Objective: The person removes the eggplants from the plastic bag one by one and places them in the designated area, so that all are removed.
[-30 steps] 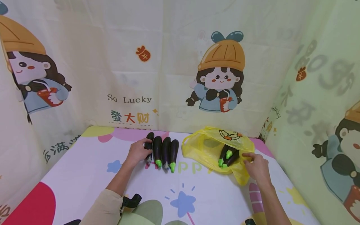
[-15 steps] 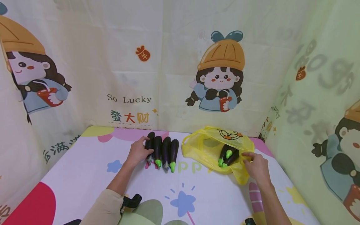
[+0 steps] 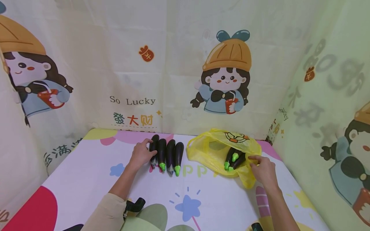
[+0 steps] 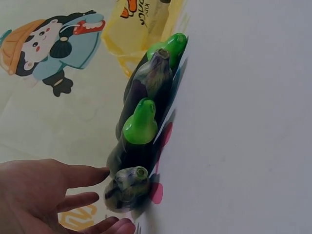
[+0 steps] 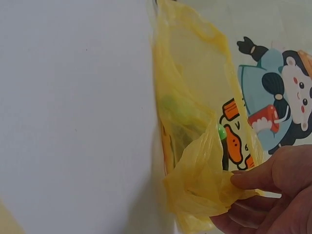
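Observation:
Several dark eggplants stand side by side in a row on the table in the head view. Their ends are bright green or greyish. My left hand point(image 3: 141, 155) is at the leftmost eggplant point(image 3: 154, 146), with fairly straight fingers along its side. In the left wrist view a fingertip of the left hand point(image 4: 36, 195) meets the row by the grey-ended eggplant point(image 4: 127, 190). A yellow plastic bag point(image 3: 199, 152) lies with its mouth towards me, and 3 eggplants point(image 3: 238, 163) show inside. My right hand point(image 3: 264, 171) pinches the bag's right edge; the right wrist view shows the crumpled plastic point(image 5: 200, 190) between thumb and fingers.
A white patterned cloth point(image 3: 219, 202) covers the table. Printed fabric walls point(image 3: 179, 96) close it in at the back and both sides. The bag lies to the right of the row, with a narrow gap between them.
My left hand has loosened from the leftmost eggplant, which has shifted slightly right against the row. The right hand and the bag have hardly moved.

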A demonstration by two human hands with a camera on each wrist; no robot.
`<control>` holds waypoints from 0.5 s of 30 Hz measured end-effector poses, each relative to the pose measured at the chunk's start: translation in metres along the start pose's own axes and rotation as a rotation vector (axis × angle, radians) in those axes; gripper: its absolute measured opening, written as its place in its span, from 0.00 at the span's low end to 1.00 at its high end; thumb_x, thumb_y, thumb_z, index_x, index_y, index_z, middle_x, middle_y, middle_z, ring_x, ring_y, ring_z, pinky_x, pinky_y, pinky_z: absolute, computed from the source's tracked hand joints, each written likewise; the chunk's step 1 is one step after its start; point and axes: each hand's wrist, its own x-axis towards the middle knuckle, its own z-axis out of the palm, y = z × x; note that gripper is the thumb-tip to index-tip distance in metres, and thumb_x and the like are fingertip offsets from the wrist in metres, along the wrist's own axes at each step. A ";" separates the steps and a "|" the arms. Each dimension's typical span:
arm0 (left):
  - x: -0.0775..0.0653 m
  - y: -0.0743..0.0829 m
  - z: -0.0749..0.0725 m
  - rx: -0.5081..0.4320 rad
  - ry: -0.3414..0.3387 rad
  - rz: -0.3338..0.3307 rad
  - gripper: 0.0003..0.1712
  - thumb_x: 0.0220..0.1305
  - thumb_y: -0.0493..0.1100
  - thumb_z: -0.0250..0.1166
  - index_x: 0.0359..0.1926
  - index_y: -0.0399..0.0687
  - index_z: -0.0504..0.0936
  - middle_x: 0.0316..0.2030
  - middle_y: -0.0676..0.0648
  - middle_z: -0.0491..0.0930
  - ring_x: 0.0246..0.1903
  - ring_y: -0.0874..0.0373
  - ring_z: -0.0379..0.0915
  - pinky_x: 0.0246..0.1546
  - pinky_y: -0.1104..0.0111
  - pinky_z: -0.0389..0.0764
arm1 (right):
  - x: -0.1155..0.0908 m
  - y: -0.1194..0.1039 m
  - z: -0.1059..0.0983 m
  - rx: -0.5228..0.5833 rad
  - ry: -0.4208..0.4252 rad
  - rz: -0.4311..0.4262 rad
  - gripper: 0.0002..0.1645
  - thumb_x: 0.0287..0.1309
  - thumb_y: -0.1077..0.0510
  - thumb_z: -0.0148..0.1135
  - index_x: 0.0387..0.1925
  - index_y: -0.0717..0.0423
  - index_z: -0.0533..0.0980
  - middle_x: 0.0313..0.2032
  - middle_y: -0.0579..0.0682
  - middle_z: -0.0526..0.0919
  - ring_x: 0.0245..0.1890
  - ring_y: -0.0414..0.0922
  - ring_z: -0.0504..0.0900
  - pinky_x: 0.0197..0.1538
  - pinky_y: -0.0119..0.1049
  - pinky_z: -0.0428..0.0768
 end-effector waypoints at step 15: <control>0.000 0.005 -0.002 0.001 0.032 0.041 0.23 0.68 0.39 0.66 0.62 0.38 0.79 0.48 0.32 0.76 0.48 0.42 0.72 0.45 0.52 0.83 | 0.000 -0.001 -0.001 0.011 -0.010 0.000 0.21 0.67 0.61 0.58 0.59 0.64 0.81 0.55 0.74 0.81 0.35 0.55 0.75 0.27 0.37 0.72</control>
